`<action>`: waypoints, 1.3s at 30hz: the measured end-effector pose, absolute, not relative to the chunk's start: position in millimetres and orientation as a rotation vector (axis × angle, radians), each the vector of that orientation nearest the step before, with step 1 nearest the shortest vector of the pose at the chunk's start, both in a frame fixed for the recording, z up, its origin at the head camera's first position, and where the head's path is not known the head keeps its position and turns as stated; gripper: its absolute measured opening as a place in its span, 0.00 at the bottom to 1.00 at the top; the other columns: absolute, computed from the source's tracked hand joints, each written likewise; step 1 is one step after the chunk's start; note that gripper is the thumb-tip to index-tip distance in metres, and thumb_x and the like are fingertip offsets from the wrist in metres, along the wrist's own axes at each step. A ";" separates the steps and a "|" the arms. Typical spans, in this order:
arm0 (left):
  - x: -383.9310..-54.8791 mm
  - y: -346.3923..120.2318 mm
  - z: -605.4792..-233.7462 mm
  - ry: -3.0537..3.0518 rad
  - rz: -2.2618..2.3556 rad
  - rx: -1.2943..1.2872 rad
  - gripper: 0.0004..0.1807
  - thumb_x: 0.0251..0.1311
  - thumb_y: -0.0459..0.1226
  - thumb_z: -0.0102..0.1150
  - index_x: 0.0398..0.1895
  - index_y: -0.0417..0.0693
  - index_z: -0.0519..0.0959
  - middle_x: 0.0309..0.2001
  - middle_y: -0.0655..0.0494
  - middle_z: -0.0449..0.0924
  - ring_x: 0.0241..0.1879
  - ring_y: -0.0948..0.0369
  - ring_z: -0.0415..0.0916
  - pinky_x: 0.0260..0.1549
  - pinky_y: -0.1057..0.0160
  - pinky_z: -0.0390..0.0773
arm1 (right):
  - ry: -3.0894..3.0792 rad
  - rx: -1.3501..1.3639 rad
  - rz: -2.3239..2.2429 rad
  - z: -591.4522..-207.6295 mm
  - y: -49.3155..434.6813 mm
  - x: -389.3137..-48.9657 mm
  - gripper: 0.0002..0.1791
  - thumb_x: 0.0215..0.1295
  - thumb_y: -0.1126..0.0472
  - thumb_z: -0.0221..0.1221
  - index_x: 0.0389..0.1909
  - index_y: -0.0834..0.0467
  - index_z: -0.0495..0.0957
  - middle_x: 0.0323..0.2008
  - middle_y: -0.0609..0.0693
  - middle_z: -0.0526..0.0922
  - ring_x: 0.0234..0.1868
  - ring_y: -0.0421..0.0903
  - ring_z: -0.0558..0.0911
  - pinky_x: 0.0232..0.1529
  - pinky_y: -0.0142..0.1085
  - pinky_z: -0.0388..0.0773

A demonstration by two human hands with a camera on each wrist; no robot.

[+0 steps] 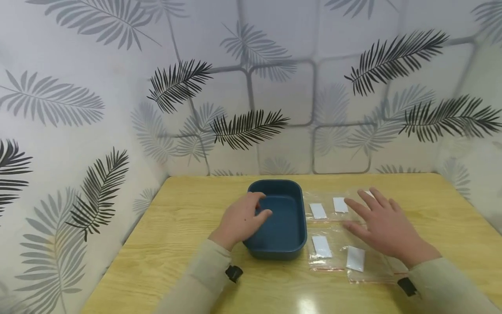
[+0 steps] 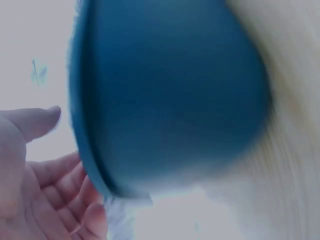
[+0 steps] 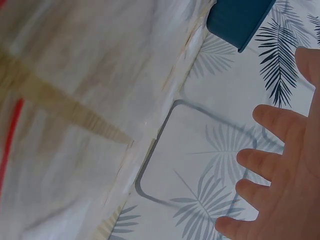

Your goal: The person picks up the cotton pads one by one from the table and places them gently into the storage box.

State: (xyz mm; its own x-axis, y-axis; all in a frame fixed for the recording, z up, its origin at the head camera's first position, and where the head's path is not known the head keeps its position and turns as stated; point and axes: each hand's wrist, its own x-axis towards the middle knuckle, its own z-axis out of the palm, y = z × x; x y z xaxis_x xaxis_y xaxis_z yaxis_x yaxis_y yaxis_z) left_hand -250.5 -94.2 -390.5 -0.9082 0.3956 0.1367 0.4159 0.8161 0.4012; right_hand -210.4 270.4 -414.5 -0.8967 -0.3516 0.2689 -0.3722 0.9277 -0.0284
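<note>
A dark blue rectangular tub (image 1: 280, 218) with rounded corners stands on the wooden table, with nothing inside it. My left hand (image 1: 245, 218) is at its left side, fingers loosely bent and thumb apart, overlapping the rim in the head view. In the left wrist view the tub's outer wall (image 2: 170, 100) fills the middle, and the thumb and fingers hold nothing. Over the clear zip bags to the right hovers my right hand (image 1: 384, 226), fingers spread. Each bag holds a small white packet, such as the near one (image 1: 355, 258) and the one by the tub (image 1: 322, 247).
The bags lie in two rows beside the tub, their red seal strips (image 1: 327, 269) toward me. Behind the table (image 1: 188, 209) rises a wall (image 1: 282, 96) covered in a leaf print, and another stands on the left. Dark bands (image 1: 234, 273) sit at both wrists.
</note>
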 end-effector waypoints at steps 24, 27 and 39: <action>-290.4 -149.4 -447.3 -2.747 -1.841 -0.320 0.25 0.76 0.43 0.50 0.71 0.44 0.68 0.36 0.49 0.75 0.29 0.56 0.74 0.30 0.58 0.77 | -2.835 0.746 0.391 -423.5 226.3 -227.9 0.37 0.64 0.33 0.61 0.66 0.53 0.77 0.72 0.65 0.65 0.73 0.71 0.55 0.64 0.69 0.58; -288.3 -150.9 -451.9 -2.657 -2.017 -0.302 0.24 0.77 0.40 0.49 0.72 0.43 0.67 0.32 0.49 0.73 0.27 0.57 0.70 0.26 0.59 0.75 | -2.869 0.776 0.425 -423.6 221.6 -227.2 0.38 0.58 0.33 0.65 0.64 0.52 0.79 0.72 0.64 0.65 0.73 0.71 0.55 0.64 0.69 0.58; -284.8 -145.2 -454.2 -2.538 -2.257 -0.295 0.27 0.76 0.37 0.51 0.74 0.43 0.62 0.36 0.52 0.70 0.28 0.59 0.65 0.27 0.61 0.72 | -3.014 0.866 0.452 -432.0 223.6 -219.4 0.43 0.43 0.39 0.75 0.63 0.51 0.79 0.71 0.65 0.66 0.72 0.72 0.59 0.62 0.71 0.60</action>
